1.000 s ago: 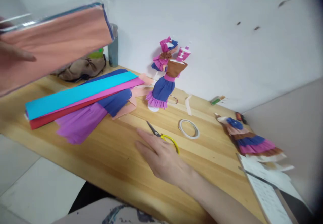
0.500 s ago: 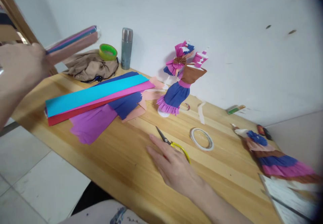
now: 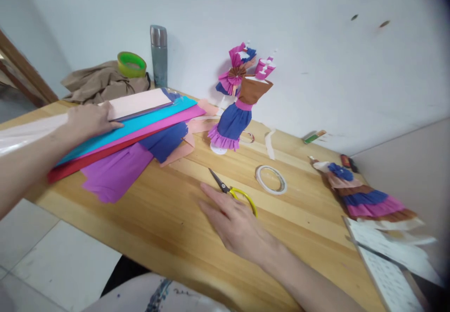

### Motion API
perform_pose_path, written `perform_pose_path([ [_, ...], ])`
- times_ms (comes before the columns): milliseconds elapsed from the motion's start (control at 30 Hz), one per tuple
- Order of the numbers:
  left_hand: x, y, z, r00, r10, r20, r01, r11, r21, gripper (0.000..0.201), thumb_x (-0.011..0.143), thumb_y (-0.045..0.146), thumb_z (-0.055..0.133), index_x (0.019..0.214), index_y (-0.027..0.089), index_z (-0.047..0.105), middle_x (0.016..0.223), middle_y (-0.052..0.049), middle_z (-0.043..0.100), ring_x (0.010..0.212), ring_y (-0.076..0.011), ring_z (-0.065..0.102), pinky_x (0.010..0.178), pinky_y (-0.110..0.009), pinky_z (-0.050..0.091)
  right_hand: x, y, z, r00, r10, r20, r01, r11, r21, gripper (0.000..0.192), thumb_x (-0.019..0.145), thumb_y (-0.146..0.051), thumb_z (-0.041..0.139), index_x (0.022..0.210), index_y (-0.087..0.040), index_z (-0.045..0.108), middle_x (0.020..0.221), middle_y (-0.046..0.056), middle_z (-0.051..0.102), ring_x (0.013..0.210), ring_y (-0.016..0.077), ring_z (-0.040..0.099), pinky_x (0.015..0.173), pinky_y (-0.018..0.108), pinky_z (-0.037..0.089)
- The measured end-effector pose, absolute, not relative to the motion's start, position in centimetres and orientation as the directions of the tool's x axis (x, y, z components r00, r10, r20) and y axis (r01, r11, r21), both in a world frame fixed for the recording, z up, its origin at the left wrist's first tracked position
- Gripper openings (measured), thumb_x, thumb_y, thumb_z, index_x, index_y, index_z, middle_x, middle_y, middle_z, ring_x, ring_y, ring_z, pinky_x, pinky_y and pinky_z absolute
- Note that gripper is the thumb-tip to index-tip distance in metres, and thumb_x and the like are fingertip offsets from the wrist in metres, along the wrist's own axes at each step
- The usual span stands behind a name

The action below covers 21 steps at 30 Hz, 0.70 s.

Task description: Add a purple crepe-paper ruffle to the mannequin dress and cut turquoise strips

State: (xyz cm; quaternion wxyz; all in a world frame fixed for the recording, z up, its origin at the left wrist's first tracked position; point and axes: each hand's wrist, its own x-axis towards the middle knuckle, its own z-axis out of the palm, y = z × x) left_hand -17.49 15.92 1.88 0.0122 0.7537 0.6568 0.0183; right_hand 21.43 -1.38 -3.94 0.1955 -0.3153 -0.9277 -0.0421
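At the left, my left hand [image 3: 89, 121] grips a pack of crepe paper [image 3: 140, 103] in a clear sleeve, its pale pink side up. The pack lies on folded turquoise crepe paper [image 3: 181, 107], with magenta and red sheets below. A purple piece [image 3: 117, 174] and a dark blue piece [image 3: 168, 138] spread out in front of them. My right hand [image 3: 234, 223] rests open near the table's middle, fingers stretched. Beside it lie scissors [image 3: 224, 188] with yellow handles, partly hidden by the hand.
Behind stand a paper-dressed doll form [image 3: 234, 117] and a second paper figure [image 3: 234, 75]. A tape roll [image 3: 270, 180], a layered paper dress [image 3: 372, 197] and a keyboard [image 3: 383, 265] lie rightward. Green tape [image 3: 131, 66] sits on brown cloth [image 3: 94, 85] by a flask [image 3: 159, 59].
My left hand has brought the pack down from the air onto the turquoise paper. My right hand stays by the scissors. The view has shifted slightly.
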Motion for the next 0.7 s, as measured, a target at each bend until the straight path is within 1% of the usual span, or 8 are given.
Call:
perform_pose_path([
  [100,-15.8,15.7,0.8,0.059,0.985,0.16,0.993,-0.042,-0.113,0.08,0.087,0.074,0.035,0.125,0.006,0.051,0.117,-0.016,0.064,0.116,-0.0318,0.047,0.092,-0.041,0.04,21.7,-1.5,-4.0,-0.719,0.568,0.401,0.603,0.796,-0.046,0.044,0.087,-0.002,0.044,0.123,-0.015,0.064,0.139,0.017,0.058,0.111,0.0245,0.067,0.084,0.036,0.061],
  [200,-14.1,15.6,0.6,0.146,0.987,0.074,0.978,-0.132,-0.159,0.07,0.093,0.066,0.029,0.116,0.009,0.062,0.115,-0.014,0.065,0.107,-0.0266,0.054,0.082,-0.032,0.041,21.9,-1.6,-4.2,-0.718,0.553,0.422,0.592,0.804,-0.047,0.044,0.087,-0.002,0.043,0.123,-0.013,0.064,0.139,0.018,0.059,0.112,0.0241,0.066,0.086,0.036,0.06],
  [300,-13.1,16.1,0.2,0.189,0.981,-0.047,0.964,-0.194,-0.183,0.062,0.094,0.059,0.031,0.108,0.01,0.066,0.11,-0.013,0.066,0.098,-0.0231,0.057,0.073,-0.027,0.036,22.1,-1.8,-4.3,-0.721,0.561,0.408,0.596,0.802,-0.05,0.043,0.086,-0.001,0.043,0.122,-0.012,0.064,0.137,0.019,0.06,0.111,0.0246,0.067,0.089,0.039,0.059],
  [367,-13.0,16.7,-0.2,0.188,0.979,-0.075,0.952,-0.2,-0.23,0.055,0.097,0.048,0.03,0.101,0.008,0.067,0.107,-0.014,0.066,0.092,-0.0211,0.057,0.069,-0.027,0.033,22.4,-2.0,-4.2,-0.717,0.571,0.4,0.607,0.793,-0.043,0.042,0.087,-0.001,0.044,0.122,-0.012,0.064,0.136,0.02,0.06,0.112,0.0249,0.067,0.09,0.039,0.059],
  [433,-13.1,17.3,-0.4,0.18,0.982,-0.049,0.943,-0.186,-0.274,0.051,0.099,0.037,0.026,0.095,0.006,0.066,0.101,-0.012,0.065,0.085,-0.0176,0.054,0.067,-0.026,0.029,22.7,-2.1,-4.1,-0.711,0.58,0.396,0.617,0.786,-0.042,0.039,0.088,-0.002,0.044,0.121,-0.012,0.064,0.136,0.02,0.06,0.115,0.0249,0.065,0.091,0.039,0.059],
  [533,-13.6,18.1,0.2,0.184,0.983,-0.003,0.951,-0.179,-0.252,0.048,0.1,0.033,0.025,0.09,0.006,0.064,0.089,-0.007,0.065,0.074,-0.012,0.048,0.065,-0.024,0.026,23.1,-2.0,-3.9,-0.694,0.596,0.404,0.625,0.777,-0.075,0.036,0.091,-0.005,0.044,0.119,-0.012,0.064,0.137,0.021,0.059,0.12,0.0246,0.063,0.091,0.038,0.059],
  [600,-13.9,18.5,1.4,0.143,0.99,0.009,0.967,-0.138,-0.214,0.047,0.099,0.035,0.026,0.092,0.007,0.063,0.085,-0.005,0.065,0.071,-0.0114,0.046,0.066,-0.024,0.028,23.2,-1.9,-3.9,-0.673,0.61,0.418,0.629,0.77,-0.108,0.034,0.092,-0.006,0.045,0.118,-0.012,0.065,0.136,0.021,0.06,0.118,0.0242,0.064,0.092,0.038,0.059],
  [700,-14.2,18.6,4.2,0.077,0.996,0.043,0.984,-0.069,-0.165,0.05,0.099,0.035,0.022,0.099,0.005,0.061,0.096,-0.008,0.066,0.08,-0.0154,0.051,0.075,-0.027,0.036,23.2,-1.8,-4.1,-0.644,0.632,0.431,0.645,0.752,-0.138,0.033,0.092,-0.007,0.046,0.117,-0.014,0.067,0.135,0.019,0.062,0.115,0.023,0.066,0.093,0.037,0.058],
])
